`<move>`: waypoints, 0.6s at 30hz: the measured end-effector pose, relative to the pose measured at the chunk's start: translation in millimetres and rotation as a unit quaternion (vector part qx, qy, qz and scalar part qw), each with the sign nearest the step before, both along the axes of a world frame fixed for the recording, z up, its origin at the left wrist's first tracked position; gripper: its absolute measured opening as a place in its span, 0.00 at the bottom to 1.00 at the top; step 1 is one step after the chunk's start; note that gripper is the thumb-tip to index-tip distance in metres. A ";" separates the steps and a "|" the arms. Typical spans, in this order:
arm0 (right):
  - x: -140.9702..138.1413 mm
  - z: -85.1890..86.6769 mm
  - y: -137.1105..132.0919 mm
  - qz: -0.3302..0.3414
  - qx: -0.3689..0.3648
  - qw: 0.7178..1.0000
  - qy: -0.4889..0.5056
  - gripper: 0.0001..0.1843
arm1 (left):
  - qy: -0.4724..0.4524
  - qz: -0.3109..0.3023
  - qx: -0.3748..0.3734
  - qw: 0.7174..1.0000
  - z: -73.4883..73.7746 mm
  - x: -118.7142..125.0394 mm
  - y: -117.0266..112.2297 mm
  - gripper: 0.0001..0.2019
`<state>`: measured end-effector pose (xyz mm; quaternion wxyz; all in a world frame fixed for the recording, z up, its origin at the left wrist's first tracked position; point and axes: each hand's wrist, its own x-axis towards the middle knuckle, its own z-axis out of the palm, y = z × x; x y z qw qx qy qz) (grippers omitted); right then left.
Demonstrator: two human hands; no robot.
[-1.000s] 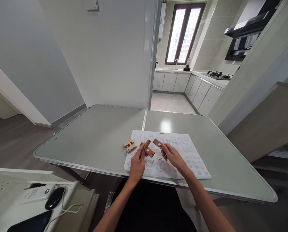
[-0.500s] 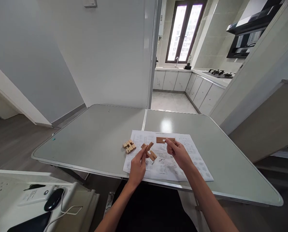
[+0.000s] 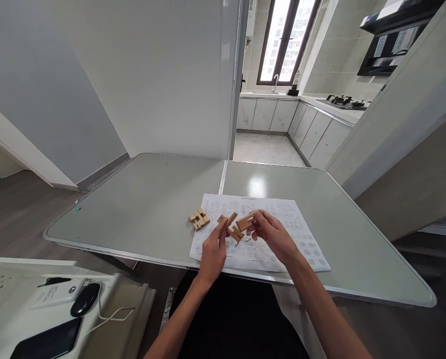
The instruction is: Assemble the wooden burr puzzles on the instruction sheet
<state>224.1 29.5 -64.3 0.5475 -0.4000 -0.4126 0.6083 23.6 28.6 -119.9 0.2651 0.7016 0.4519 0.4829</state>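
My left hand (image 3: pixel 214 249) is closed on two crossed wooden puzzle pieces (image 3: pixel 235 234), flat and notched, with a dark mark on the lower one. Between the fingers of my right hand (image 3: pixel 271 233) is another flat wooden puzzle piece (image 3: pixel 245 221) with a slot, tilted so its free end points left at the crossed pair. The two hands are close together over a printed instruction sheet (image 3: pixel 294 244); whether the pieces touch I cannot tell. To the left, at the sheet's edge, lies a cluster of small notched wooden blocks (image 3: pixel 199 219).
Everything rests on a grey-green folding table (image 3: pixel 148 209) with a metal rim. At lower left, a white cart (image 3: pixel 21 319) carries a black computer mouse (image 3: pixel 85 299), a phone (image 3: pixel 47 341), a white box (image 3: pixel 56 293) and a cable. A wall stands behind the table.
My right hand has brought its piece left and turned it from level to slanted, near the crossed pair. My left hand keeps its hold. The camera view has tipped slightly downward.
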 end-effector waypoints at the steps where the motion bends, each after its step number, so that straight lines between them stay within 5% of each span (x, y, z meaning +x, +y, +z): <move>1: -2.2 3.8 -3.3 0.000 0.005 1.000 -0.002 0.24 | 0.000 0.002 0.000 1.000 -0.3 -0.3 0.6 0.21; 11: -14.7 31.7 -21.3 -0.076 0.047 0.993 -0.076 0.26 | 0.000 0.004 -0.013 1.000 4.4 -2.4 0.2 0.21; 18: 1.9 1.3 1.2 -0.092 -0.054 0.991 0.086 0.23 | -0.031 -0.002 -0.038 0.999 4.7 -3.5 -0.1 0.21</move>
